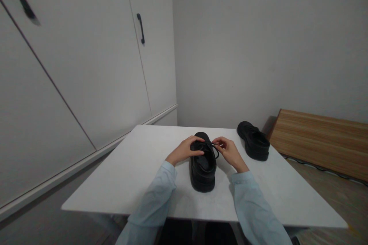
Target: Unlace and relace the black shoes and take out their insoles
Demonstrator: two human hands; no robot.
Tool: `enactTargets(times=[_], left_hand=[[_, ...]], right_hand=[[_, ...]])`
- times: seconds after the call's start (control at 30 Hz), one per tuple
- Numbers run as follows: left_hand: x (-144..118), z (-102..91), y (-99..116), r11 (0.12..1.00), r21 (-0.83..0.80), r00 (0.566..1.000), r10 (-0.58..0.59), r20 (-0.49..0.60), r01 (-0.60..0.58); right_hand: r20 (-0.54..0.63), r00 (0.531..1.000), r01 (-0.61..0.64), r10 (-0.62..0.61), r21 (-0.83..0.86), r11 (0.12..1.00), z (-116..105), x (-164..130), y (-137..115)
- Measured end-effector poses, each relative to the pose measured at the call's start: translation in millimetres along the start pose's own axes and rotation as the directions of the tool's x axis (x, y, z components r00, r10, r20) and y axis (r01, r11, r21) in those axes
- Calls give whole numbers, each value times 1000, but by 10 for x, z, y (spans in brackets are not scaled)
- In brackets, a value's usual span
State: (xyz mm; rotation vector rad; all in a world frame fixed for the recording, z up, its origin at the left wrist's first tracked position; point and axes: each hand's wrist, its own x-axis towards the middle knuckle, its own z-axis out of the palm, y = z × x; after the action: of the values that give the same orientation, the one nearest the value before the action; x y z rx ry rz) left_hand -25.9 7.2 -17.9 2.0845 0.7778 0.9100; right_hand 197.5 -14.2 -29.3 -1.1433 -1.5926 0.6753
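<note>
At mid-desk (138, 183) sat the black shoe (202, 168), heel toward the person, toe and long axis running straight away. Left hand (186, 149) lay on the vamp, fingers closed about the lace (211, 146); right hand (228, 151) pinched its other end. Seemingly mid-tying; the next move called for crossing those ends snugly. Right of that shoe, a second shoe (254, 143) waited.

A second black shoe (253, 140) near the table's (120, 183) far corner, white cupboard doors (86, 65) — black handles (140, 28), a wooden board (319, 141) by the wall.

Left hand (185, 149) hides the black shoe's (202, 168) laces; knot too small
</note>
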Motion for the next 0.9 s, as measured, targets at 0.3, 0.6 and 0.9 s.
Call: enactTargets(times=[0.3,0.6,0.9], left_hand=[[3,-6,-3,1000,4,1000,1,0,-1],[4,-7,-9,1000,-2,1000,-1,3,1],[2,-13,8,1000,0,1000,-13,6,13]], right_hand=[[1,1000,-1,2,-170,985,-39,10,69],[-53,999,5,-9,-80,997,-9,-1,140],[-142,961,-209,236,179,961,-48,11,24]])
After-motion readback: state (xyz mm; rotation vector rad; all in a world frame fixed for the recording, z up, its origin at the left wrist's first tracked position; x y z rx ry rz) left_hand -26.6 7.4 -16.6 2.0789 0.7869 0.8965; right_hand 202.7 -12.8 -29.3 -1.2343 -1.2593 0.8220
